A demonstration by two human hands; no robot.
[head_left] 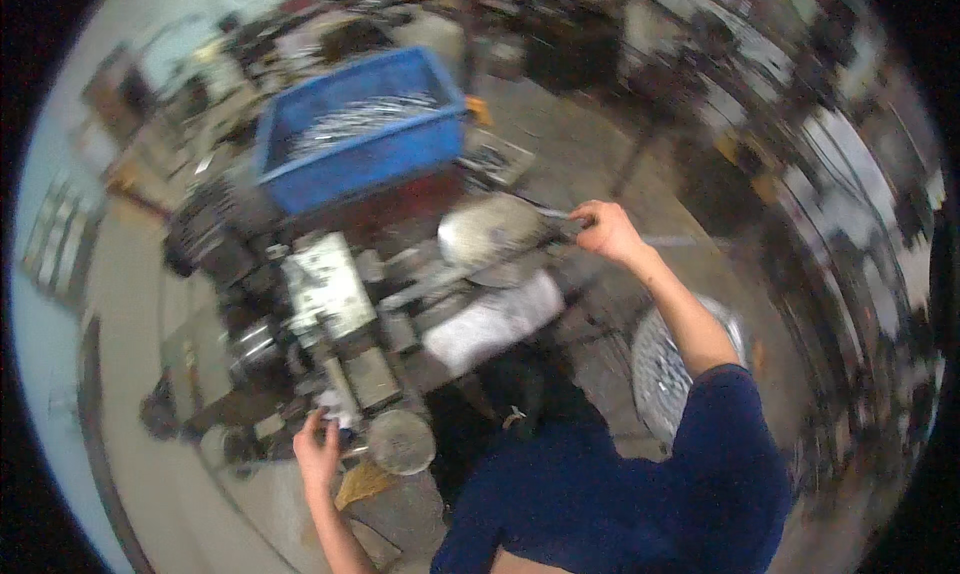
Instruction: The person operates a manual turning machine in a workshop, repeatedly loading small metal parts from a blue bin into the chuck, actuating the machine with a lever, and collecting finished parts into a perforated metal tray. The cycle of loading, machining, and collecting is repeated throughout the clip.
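Bin (pixel 370 164) — blue, holding what look like metal rods; right hand (pixel 605 229) grips a lever (pixel 545 214), left hand (pixel 318 452) half-curled — blurred.

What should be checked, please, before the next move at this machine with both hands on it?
1. Right hand closed on thin metal rod by the round metal disc: ok.
2. Left hand at the machine's front by the round handwheel: grip cannot tell.
3. Blue bin of metal pieces sits above the machine: ok.
4. Picture sharpness: not ok, blurred.
5. Mesh basket beside right arm: apart, ok.
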